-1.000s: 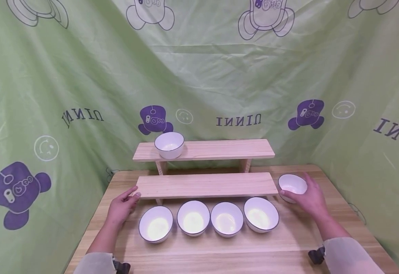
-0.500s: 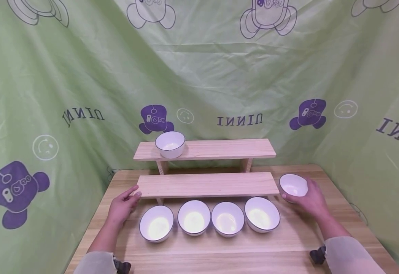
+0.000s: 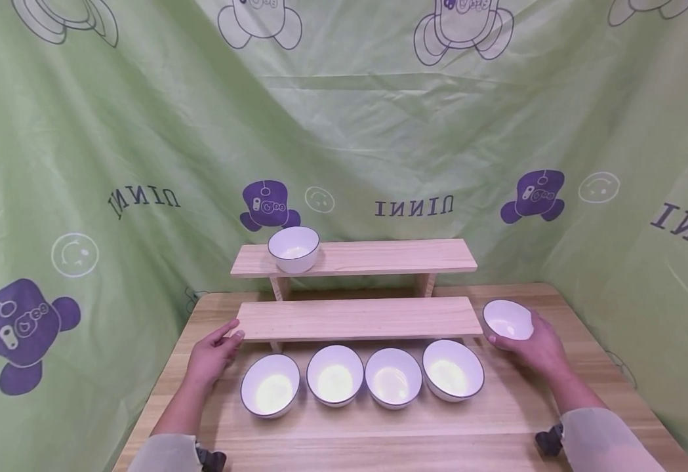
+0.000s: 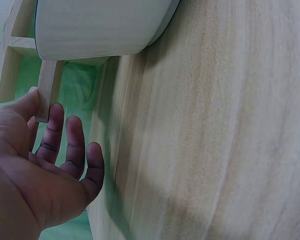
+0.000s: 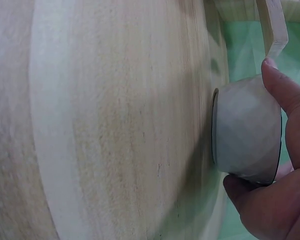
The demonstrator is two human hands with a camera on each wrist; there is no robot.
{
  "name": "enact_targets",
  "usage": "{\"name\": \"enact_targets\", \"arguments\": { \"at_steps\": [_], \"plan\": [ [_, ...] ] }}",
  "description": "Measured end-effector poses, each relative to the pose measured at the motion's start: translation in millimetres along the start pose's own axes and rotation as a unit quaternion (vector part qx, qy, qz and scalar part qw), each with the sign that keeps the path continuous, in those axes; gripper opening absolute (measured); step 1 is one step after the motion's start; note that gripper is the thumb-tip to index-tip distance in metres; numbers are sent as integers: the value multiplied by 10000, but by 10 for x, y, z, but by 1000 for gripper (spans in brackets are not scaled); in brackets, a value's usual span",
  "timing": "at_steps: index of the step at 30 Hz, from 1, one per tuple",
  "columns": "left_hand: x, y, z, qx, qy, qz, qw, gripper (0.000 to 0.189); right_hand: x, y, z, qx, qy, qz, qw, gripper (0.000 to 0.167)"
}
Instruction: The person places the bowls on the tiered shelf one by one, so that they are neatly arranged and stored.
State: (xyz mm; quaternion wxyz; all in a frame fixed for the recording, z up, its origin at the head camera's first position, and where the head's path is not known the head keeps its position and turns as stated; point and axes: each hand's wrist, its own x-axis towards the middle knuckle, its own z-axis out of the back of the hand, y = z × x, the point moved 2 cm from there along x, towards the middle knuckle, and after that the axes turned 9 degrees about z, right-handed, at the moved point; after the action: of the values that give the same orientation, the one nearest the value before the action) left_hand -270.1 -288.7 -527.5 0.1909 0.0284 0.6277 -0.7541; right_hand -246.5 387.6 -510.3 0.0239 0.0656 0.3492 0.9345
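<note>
My left hand pinches the left end of the lower shelf board. In the left wrist view, that hand's thumb and index finger lie on either side of the board end, while its other fingers are loosely bent. At the shelf's right end, my right hand grips a white bowl with a dark rim. The right wrist view has this bowl upright and close to the tabletop, thumb on one side and fingers on the other; the thumb tip is beside the board's corner.
Several white bowls, among them the leftmost one, stand in a row before the shelf. Another bowl sits on the left of the upper shelf board. Green printed cloth hangs behind and beside the wooden table.
The right hand's fingers have closed in a little around the bowl. The left hand stays on the board end. The whole view has shifted very slightly.
</note>
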Motion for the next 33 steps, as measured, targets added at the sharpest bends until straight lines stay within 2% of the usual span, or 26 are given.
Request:
{"name": "enact_targets", "arguments": {
  "at_steps": [18,27,33],
  "plan": [
    [-27,-3,-15,-31,59,10,10000,62,-79,-42,49,73,-184,-357,9992,124],
    [-24,-21,-14,58,-13,24,10000,60,-119,13,182,74,-309,-240,9992,128],
    [-36,-34,-13,123,-67,19,9999,61,-90,67,238,-14,-563,44,9984,123]
  ]
}}
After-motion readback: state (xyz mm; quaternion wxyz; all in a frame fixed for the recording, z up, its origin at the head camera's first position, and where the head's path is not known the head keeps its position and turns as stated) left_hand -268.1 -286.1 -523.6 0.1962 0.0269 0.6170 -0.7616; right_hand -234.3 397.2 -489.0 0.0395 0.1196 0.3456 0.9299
